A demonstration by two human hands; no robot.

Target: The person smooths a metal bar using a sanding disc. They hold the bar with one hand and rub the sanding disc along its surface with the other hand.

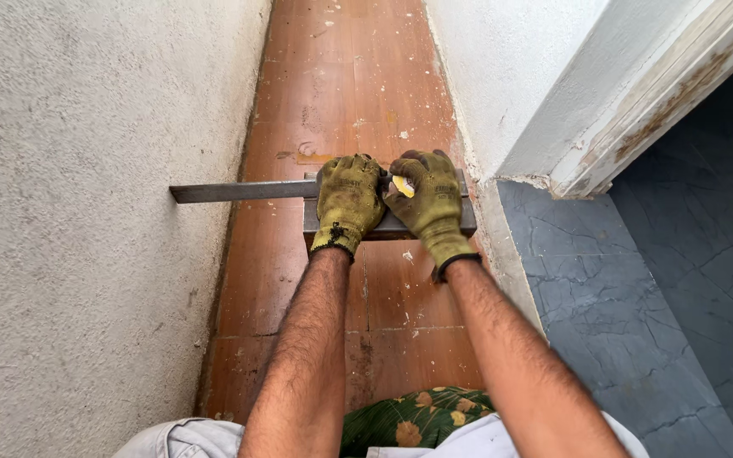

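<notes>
- Left hand: gloved in worn yellow-green fabric, forearm bare and stretched straight forward; palm down, fingers curled over the top edge of the grey metal block. Grip pressed around the block's left part, touching it.
- Right hand: same kind of glove, forearm bare and angled inward toward the left one; fingers bent over the block's right part. Grip pinching a small yellow object between thumb and fingers; what the object is cannot be told.
- Both hands sit side by side, the gloves touching or nearly so at the thumbs.
- Metal strip: flat, grey, long; runs out to the left of the left grip, its far end meeting the rough plastered wall.
- Metal block: lies under both grips, crosswise on the reddish-brown tiled floor, its right end beside the white wall corner.
- Grey marbled floor: right of the right forearm, beyond a pale sill.
- Green floral cloth: below the wrists, between the forearms.
</notes>
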